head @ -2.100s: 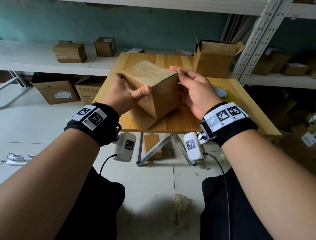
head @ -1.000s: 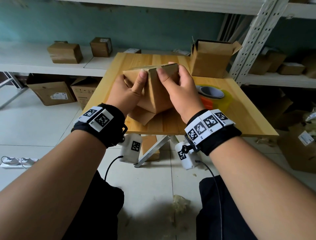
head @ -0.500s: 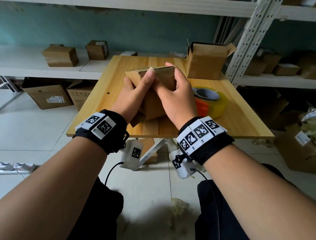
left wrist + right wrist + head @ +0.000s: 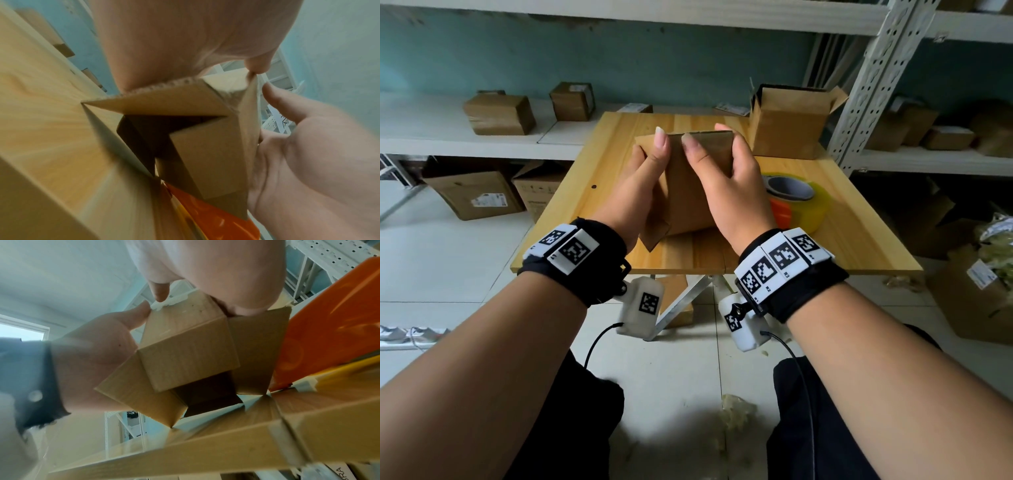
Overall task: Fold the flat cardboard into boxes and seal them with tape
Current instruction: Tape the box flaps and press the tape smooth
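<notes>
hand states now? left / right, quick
Left hand: grips the cardboard box, thumb on its near face.
Right hand: grips the same box from the other side.

table (image 4: pixel 599 192) left half bare | tape roll (image 4: pixel 796 202) right; open box (image 4: pixel 787 126) behind

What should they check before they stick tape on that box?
1. Both hands hold the box: ok, left hand and right hand grip it.
2. Bottom flaps shut: not ok, they splay open.
3. Top flaps shut: cannot tell.
4. Tape in reach: ok, on the table beside the right hand.
5. A hand free for tape: not ok.
</notes>
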The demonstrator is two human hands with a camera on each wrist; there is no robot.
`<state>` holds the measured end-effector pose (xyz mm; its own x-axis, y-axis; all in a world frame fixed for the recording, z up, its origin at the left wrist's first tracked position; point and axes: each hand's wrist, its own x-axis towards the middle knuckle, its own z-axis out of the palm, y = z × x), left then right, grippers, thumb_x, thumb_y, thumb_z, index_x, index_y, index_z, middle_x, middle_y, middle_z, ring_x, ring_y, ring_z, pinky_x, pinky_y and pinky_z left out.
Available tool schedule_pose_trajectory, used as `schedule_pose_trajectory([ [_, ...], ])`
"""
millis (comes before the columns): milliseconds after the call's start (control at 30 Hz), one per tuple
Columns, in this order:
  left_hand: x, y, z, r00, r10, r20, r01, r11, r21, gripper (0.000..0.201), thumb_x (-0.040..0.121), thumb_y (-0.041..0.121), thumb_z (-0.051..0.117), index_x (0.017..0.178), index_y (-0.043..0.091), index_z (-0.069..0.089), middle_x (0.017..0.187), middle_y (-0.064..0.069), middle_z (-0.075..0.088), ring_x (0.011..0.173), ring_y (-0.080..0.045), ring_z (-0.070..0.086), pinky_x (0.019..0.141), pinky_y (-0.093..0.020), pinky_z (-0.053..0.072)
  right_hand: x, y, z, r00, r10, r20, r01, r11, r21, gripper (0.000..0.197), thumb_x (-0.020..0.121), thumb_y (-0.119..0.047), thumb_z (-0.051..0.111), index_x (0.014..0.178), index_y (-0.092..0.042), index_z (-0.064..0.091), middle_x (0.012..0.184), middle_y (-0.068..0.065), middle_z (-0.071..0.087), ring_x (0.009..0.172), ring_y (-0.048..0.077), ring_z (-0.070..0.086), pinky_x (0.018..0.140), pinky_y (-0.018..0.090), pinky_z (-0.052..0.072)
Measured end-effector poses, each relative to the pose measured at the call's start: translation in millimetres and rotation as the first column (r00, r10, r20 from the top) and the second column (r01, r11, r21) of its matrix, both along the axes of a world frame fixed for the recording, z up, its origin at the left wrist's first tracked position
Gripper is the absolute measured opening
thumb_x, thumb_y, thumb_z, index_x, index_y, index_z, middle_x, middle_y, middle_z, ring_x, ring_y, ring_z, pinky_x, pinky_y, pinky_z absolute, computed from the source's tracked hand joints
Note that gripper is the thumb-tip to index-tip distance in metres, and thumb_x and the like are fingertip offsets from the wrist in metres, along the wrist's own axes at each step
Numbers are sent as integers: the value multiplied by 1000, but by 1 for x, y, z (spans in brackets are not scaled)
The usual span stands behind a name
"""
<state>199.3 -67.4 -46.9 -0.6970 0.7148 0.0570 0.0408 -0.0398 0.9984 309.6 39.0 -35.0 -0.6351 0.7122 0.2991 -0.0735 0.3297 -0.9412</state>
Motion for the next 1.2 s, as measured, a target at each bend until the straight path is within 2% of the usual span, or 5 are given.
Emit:
schedule_pose_trajectory([
  [367,1,-4,4,993,-63,98,50,991,128,78,102,73,33,144,13,59,139,-9,68,129,-25,65,117,-49,44,-5,-3,-2,1000,-8,-30,8,1000,17,52,103,-63,49,146,-34,55,150,-10,57,135,7,52,108,27,44],
  [533,-7,-5,7,996,47,82,-57,991,124,75,97,79,36,135,24,67,135,2,71,129,-16,65,118,-48,42,-2,2,4,995,-24,-101,14,995,-96,36,107,-53,51,103,-29,78,115,-4,75,113,7,66,100,35,56],
  [700,-12,-8,9,935,353,36,-354,923,151,66,92,79,50,79,16,63,87,1,71,88,-21,73,93,-39,55,-4,-4,-2,989,20,-148,-20,1000,1,42,104,-44,62,139,-21,67,140,-12,67,132,2,58,107,17,49],
  [800,-9,-11,12,888,458,-46,-434,866,248,63,100,65,54,60,22,33,56,6,32,54,-16,33,57,-29,29,-5,-6,-4,987,27,-156,-26,1000,5,43,103,-42,64,138,-18,67,139,-12,67,131,2,58,106,17,49],
  [1200,-8,-23,23,919,388,66,-388,864,321,59,100,57,61,53,23,56,60,5,42,63,-14,43,63,-33,38,-9,-8,-6,978,11,-207,-30,996,-89,39,102,-43,65,131,-18,73,115,-25,74,93,-16,65,81,7,50],
])
